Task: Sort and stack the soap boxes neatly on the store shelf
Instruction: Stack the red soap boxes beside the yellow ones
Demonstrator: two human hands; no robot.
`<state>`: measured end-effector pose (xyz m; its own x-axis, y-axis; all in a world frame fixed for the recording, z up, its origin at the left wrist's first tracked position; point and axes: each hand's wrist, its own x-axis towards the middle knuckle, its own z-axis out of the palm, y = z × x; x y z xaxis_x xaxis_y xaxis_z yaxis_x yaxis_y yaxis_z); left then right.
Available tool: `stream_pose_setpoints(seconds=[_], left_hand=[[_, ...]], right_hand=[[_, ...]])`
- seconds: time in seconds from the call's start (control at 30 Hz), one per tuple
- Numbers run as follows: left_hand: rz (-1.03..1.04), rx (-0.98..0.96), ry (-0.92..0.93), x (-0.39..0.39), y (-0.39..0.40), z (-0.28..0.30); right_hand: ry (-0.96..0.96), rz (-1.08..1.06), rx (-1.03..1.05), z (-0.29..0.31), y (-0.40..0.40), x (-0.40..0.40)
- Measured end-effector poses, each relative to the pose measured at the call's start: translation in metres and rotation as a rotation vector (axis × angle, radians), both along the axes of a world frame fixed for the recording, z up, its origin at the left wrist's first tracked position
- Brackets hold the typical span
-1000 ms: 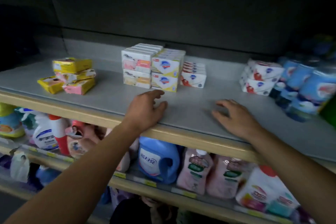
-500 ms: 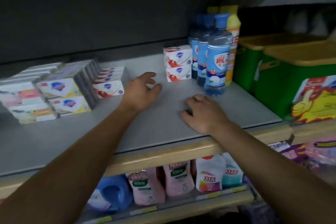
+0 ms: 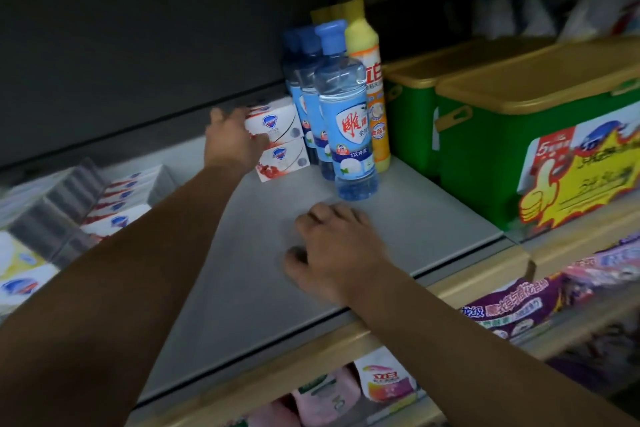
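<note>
Soap boxes (image 3: 277, 139): 2-high stack at shelf (image 3: 242, 270) rear, touching blue bottles (image 3: 346, 121). L hand (image 3: 232, 146) wraps top box, looks gripped. R hand (image 3: 332, 246) flat on shelf, holds nothing. Lift straight up, don't knock bottles.

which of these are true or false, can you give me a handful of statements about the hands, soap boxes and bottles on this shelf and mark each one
1. The left hand is at the stacked pair of soap boxes. True.
2. The right hand holds a soap box. False: it rests on the bare shelf, holding nothing.
3. The stacked pair of soap boxes sits right beside the blue bottles. True.
4. The green bins have red lids. False: the lids are yellow.
5. The yellow bottle lies on its side. False: it stands upright behind the blue bottles.
</note>
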<state>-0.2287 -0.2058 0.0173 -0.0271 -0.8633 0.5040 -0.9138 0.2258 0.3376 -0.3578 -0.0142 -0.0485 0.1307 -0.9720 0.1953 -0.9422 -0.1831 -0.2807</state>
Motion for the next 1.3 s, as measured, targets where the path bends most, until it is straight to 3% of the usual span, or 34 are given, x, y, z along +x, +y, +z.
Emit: stream_pose_setpoints(seconds=[0.3, 0.47, 0.63, 0.73, 0.83, 1.0, 1.13, 1.3], left_hand=[[-0.1, -0.153, 0.092, 0.001, 0.026, 0.006], [-0.176, -0.121, 0.351, 0.036, 0.088, 0.0], [-0.222, 0.076, 0.618, 0.091, 0.158, -0.027], [-0.23, 0.163, 0.757, 0.122, 0.19, -0.038], [-0.252, 0.231, 0.858, 0.148, 0.209, -0.04], [-0.3, 0.282, 1.102, 0.187, 0.23, -0.042], [-0.361, 0.268, 1.349, 0.213, 0.239, -0.049], [-0.472, 0.328, 1.239, 0.219, 0.235, -0.054]], right_hand=[[-0.021, 0.026, -0.011, -0.002, 0.0, -0.002], [-0.019, 0.016, -0.014, -0.001, 0.002, -0.001], [-0.02, 0.015, -0.06, 0.004, 0.004, 0.001], [-0.188, 0.101, -0.096, 0.009, 0.007, 0.01], [-0.373, 0.319, -0.096, 0.018, 0.009, 0.04], [-0.495, 0.573, -0.105, 0.024, 0.005, 0.107], [-0.767, 0.531, 0.106, 0.013, 0.003, 0.141], [-0.879, 0.31, 0.114, 0.009, -0.002, 0.152]])
